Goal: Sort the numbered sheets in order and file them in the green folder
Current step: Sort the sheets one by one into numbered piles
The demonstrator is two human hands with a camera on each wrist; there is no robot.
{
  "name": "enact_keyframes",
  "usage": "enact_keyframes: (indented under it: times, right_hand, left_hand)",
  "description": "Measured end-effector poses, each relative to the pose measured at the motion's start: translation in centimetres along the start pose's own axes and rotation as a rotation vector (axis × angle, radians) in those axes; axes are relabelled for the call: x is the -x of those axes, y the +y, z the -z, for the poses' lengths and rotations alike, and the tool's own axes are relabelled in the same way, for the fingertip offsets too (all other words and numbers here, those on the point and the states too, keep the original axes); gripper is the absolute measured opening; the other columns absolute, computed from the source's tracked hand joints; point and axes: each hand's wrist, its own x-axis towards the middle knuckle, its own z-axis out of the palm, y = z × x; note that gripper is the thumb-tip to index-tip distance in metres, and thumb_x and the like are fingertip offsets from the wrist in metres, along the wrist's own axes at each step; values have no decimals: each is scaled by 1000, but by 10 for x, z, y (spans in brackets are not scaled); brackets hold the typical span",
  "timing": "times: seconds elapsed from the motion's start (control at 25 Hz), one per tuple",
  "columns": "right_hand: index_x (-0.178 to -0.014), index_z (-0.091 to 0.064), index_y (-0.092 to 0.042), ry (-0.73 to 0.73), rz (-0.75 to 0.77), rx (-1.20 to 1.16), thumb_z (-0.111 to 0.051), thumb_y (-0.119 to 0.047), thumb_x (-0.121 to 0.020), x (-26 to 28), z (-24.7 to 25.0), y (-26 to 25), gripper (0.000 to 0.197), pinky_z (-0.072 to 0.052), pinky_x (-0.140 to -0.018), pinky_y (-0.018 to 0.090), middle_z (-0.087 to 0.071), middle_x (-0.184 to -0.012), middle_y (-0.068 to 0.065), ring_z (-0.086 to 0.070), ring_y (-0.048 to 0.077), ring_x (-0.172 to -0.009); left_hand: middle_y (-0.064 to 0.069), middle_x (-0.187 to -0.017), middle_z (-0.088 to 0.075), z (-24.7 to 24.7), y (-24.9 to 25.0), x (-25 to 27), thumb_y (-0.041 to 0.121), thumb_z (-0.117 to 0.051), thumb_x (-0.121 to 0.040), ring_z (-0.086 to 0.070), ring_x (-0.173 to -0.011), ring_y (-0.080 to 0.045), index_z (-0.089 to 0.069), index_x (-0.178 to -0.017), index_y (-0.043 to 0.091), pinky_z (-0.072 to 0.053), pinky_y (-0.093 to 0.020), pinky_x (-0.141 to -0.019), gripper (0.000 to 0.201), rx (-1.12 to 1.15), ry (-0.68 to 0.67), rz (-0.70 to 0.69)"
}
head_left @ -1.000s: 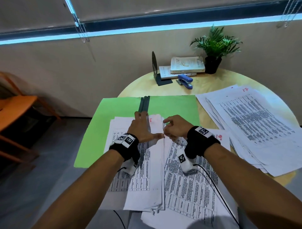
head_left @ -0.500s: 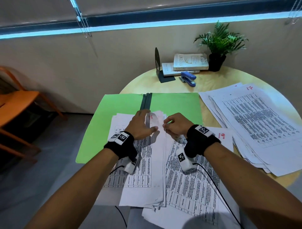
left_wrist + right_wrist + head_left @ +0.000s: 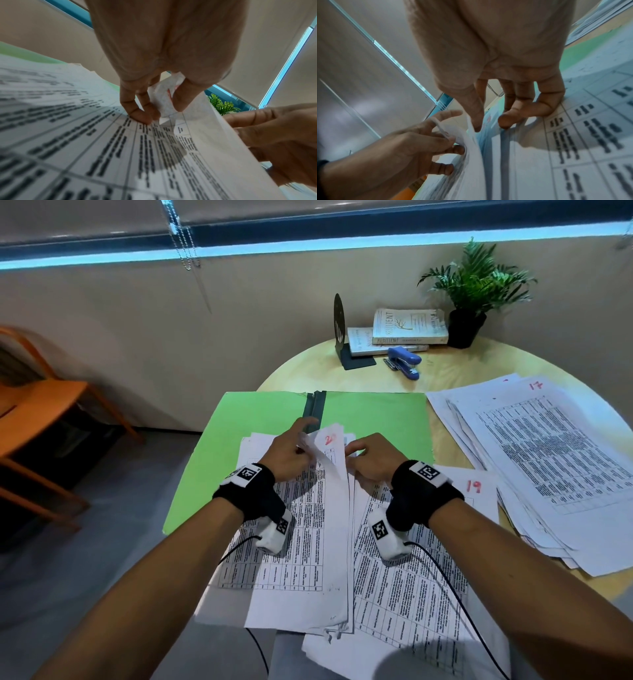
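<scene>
Left hand (image 3: 287,455) pinches the lifted corner of sheet 20 (image 3: 327,446); right hand (image 3: 371,460), fingers curled, presses sheet 19 (image 3: 428,559) beside it, over the open green folder (image 3: 376,419). Stapler (image 3: 404,362), books (image 3: 407,326), plant (image 3: 476,285) behind; another paper stack (image 3: 548,467) right.

Numbered sheets (image 3: 301,542) atop open green folder (image 3: 376,416)

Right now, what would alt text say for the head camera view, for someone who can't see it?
Two hands lift the corner of a printed sheet marked 20 from a stack on an open green folder: the left hand pinches it, and the right hand is at its edge. A sheet marked 19 lies to the right, beside a spread pile on the round wooden table.
</scene>
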Motion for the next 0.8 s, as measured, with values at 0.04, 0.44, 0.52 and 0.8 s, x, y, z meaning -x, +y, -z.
enact_keyframes:
  times: [0.04, 0.44, 0.52, 0.8]
  right_hand:
    - [-87, -79, -17, 3, 33, -18, -75, -15, -82, 3, -1, 0, 7, -43, -64, 21, -66, -73, -4, -51, 5, -57]
    - [-104, -71, -13, 97, 51, 68, -95, -42, -52, 8, -12, 4, 64, -40, -65, 21, -63, -100, 1, -58, 14, -87]
    - [-109, -66, -14, 129, 56, 46, -95, -38, -53, 11, -9, 5, 68, -43, -64, 22, -61, -99, 2, -60, 15, -82]
    - [-93, -76, -11, 149, 38, -22, -81, -34, -79, 10, -6, 10, 27, -46, -73, 24, -69, -83, 2, -65, 16, -80]
  left_hand:
    - [-8, -108, -63, 0, 0, 0, 5, -58, -85, -65, -84, -28, -41, -136, 30, -47, -25, -60, 59, -19, -11, -13]
    - [-2, -100, -64, -5, 0, 3, 61, -69, -76, -68, -80, -19, -39, -116, 24, -55, -36, -75, 62, 51, 67, 56]
    - [-4, -101, -64, -6, -2, 2, 58, -70, -76, -69, -79, -20, -38, -116, 24, -55, -38, -76, 61, 39, 70, 49]
    - [-3, -106, -65, -2, -5, 6, 51, -66, -84, -66, -85, -20, -44, -111, 18, -57, -40, -74, 48, 130, 59, 52]
